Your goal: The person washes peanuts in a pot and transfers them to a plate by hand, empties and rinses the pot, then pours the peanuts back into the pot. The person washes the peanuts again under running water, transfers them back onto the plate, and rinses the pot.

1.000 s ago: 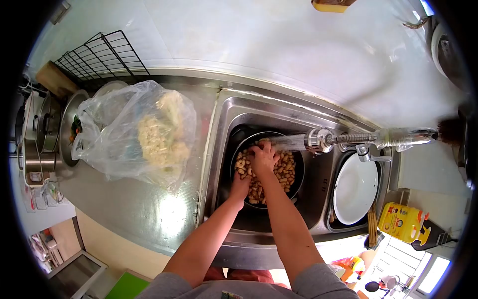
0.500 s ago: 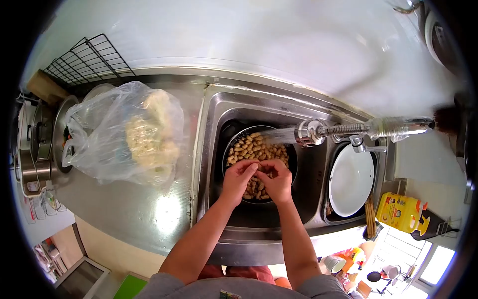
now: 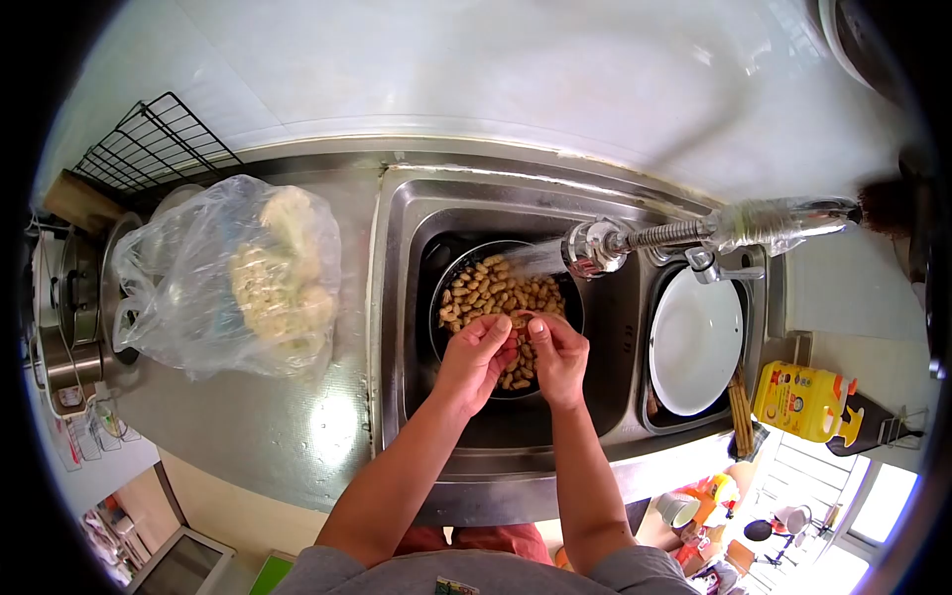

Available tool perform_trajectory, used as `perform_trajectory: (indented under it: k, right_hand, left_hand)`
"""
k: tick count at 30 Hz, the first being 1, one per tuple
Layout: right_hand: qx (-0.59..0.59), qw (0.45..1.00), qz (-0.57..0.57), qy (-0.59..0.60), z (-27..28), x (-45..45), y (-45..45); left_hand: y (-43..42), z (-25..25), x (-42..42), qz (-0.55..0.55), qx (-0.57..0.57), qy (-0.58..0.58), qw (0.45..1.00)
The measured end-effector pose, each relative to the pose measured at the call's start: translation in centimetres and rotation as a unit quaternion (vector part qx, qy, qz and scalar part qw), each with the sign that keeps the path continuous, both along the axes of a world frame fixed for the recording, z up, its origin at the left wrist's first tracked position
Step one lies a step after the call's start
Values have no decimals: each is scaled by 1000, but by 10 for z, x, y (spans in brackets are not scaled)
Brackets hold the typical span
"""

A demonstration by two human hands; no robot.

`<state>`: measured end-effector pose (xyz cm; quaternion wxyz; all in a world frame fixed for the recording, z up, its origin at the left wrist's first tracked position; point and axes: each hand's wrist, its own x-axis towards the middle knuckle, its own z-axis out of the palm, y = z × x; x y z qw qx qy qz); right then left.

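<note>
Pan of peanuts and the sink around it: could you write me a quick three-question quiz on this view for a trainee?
1. True or false: the fingertips of the left hand and right hand are close together over the pan of peanuts.

2. Multiple choice: where is the white bowl?
a) Under the spray from the tap head
b) On the counter beside the plastic bag
c) In the smaller sink basin

3. Fill in the missing word: the clear plastic bag lies on the metal ____ to the left of the sink.

Key: 1 true; 2 c; 3 counter.
</note>
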<state>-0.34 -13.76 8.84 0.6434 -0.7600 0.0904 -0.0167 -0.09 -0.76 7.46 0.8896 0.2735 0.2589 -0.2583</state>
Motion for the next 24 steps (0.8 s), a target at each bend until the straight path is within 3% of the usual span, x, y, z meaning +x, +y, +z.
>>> perform_trajectory:
  k: [3,7,10,12,16,19,21,24]
  right_hand:
    - [92,994,-19,64,-3,-2,0]
    - [124,992,-20,12,-10,-3,14]
    - [97,995,-17,-8,-8,0,17]
    - [4,999,-28,-29,-9,1,21]
    - [-11,998,-60,-29,-20,1,24]
    - [29,996,-72,50,-20,2,20]
    - [127,976,-75,159,-19,4,16]
    - [194,974,-67,95,-20,0,28]
  left_hand:
    - [-2,-2,-1,8,2,3,1000]
    - [-6,-1,-5,31,49,-31,998]
    - [-8,-2,-9,43,98,-61,992]
    - [-9,0,-10,53,108,-62,991]
    - [-14,-1,-17,63,152,-78,983]
    - [-17,-2,-22,48,190,-76,978]
    - [-18,-2,-24,54,188,-67,978]
    - [-17,-4,-21,79,191,-52,977]
